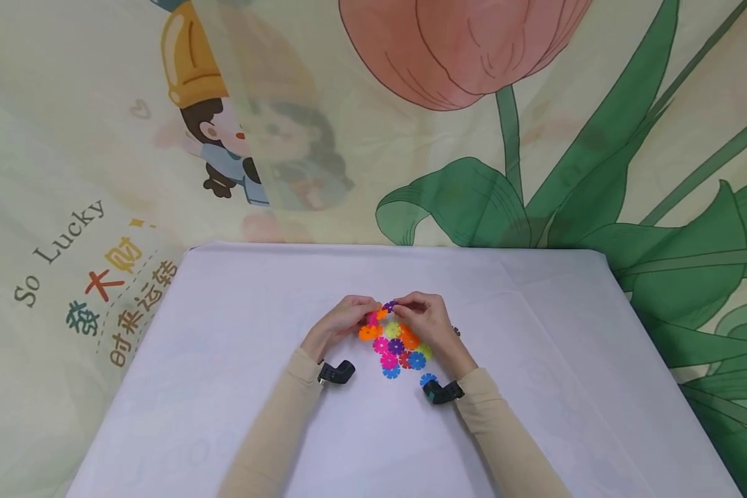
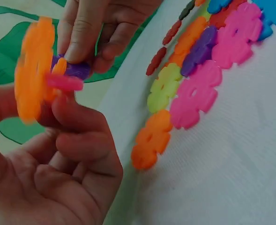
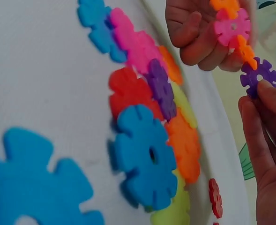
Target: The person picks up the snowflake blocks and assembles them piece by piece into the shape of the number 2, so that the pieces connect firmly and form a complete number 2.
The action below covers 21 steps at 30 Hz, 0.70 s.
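Observation:
Both hands meet above the white table over a loose pile of flat, notched snowflake building discs. The left hand (image 1: pixel 348 315) holds a short chain of joined discs: an orange disc (image 2: pixel 33 75), a pink disc (image 3: pixel 225 29) and another orange disc (image 3: pixel 245 49). Between thumb and fingers, the right hand (image 1: pixel 432 324) pinches a purple disc (image 3: pixel 247 81). That purple disc meets the edge of the chain's lower orange disc; how deep its notch sits cannot be told. Fingers partly cover the chain in the head view.
Below the hands lie loose discs, among them a pink disc (image 1: pixel 389 362), a blue disc (image 1: pixel 417 360) and a lime disc (image 3: pixel 175 208), some overlapping. Another blue disc (image 1: pixel 428 379) lies near the right wrist camera (image 1: pixel 442 393). A printed cloth (image 1: pixel 324 207) hangs behind the table (image 1: pixel 236 290).

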### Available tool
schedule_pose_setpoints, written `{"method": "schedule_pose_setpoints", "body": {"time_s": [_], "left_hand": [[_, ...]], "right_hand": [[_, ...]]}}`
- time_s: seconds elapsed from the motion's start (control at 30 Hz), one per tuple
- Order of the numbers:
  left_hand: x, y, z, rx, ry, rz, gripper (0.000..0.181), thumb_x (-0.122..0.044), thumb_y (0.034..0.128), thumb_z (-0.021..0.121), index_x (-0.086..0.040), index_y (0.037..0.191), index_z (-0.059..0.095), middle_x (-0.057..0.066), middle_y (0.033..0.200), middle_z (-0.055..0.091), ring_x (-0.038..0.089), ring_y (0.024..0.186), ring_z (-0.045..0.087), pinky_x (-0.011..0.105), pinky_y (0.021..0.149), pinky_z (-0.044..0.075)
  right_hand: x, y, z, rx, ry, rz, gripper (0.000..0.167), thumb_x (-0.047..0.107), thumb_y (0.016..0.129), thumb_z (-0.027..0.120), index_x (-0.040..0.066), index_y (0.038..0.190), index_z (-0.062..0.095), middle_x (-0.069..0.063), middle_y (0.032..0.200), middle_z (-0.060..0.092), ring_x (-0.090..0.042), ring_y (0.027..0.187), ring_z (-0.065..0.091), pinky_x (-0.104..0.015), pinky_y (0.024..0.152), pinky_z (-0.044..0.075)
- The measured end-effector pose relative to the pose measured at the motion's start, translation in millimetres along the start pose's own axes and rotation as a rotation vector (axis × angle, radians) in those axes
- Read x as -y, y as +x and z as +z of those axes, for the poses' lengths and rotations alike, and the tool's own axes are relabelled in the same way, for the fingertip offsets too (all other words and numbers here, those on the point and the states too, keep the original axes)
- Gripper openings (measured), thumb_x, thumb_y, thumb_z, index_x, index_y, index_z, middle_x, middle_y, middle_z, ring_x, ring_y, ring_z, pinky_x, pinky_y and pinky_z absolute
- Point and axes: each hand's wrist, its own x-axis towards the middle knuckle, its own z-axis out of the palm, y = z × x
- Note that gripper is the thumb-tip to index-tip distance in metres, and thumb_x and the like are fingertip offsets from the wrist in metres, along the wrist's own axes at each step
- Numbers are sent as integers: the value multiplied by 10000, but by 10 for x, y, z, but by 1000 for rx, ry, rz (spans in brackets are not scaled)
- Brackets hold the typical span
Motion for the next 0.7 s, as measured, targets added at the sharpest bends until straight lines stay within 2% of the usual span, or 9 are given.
{"method": "schedule_pose_setpoints", "body": {"time_s": [0.1,0.17,0.23,0.33,0.4,0.47,0.57,0.63,0.7], "left_hand": [[-2,1,-2,44,31,35,300,-195,1038,481,66,979,619,26,740,483,146,697,459,224,643,380],[5,-3,1,32,46,46,296,-191,1039,479,68,999,615,20,743,493,140,692,459,222,640,382],[24,-7,-2,1,57,49,284,-187,1035,487,59,980,618,16,733,492,136,677,450,222,629,374],[51,-25,-17,-52,63,48,273,-185,1031,495,42,925,604,15,713,470,136,652,426,228,611,349],[65,-33,-30,-61,56,43,284,-185,1030,493,54,918,597,17,714,458,138,652,417,233,610,342],[67,-38,-35,-68,40,36,296,-195,1029,494,55,911,599,15,722,469,139,662,432,232,617,352],[65,-29,-33,-62,-18,30,307,-203,1028,497,22,848,604,21,747,497,138,691,461,223,632,375],[62,-20,-26,-61,-62,31,315,-197,1025,500,-27,778,595,25,764,532,135,706,497,209,638,399],[69,-9,-23,-52,-105,36,320,-179,1026,496,-69,740,586,30,784,568,135,716,527,197,642,419]], "right_hand": [[11,9,-35,6,-61,-26,143,156,907,723,74,1014,769,-54,946,689,-228,907,627,-268,802,543],[12,23,-89,2,-140,-32,232,195,914,720,59,1101,744,-83,991,661,-245,934,607,-315,820,537],[-2,31,-168,-18,-300,-6,306,231,903,735,54,1153,723,-101,1014,618,-243,940,574,-337,819,517],[-49,29,-309,-8,-546,83,391,226,872,761,34,1205,692,-119,1023,556,-245,912,525,-349,779,488],[-87,11,-377,31,-648,145,385,225,855,777,36,1183,706,-110,1012,534,-231,898,500,-334,754,471],[-112,3,-414,73,-657,179,357,217,858,776,37,1160,715,-110,1004,527,-233,888,494,-318,737,472],[-107,5,-422,78,-619,185,256,213,856,781,51,1049,734,-87,957,531,-221,855,498,-303,716,471],[-87,18,-409,70,-569,174,202,191,853,784,46,973,712,-74,908,560,-215,811,506,-290,695,468],[-61,32,-385,56,-475,170,169,151,856,777,33,926,680,-73,872,606,-207,767,534,-275,681,482]]}}
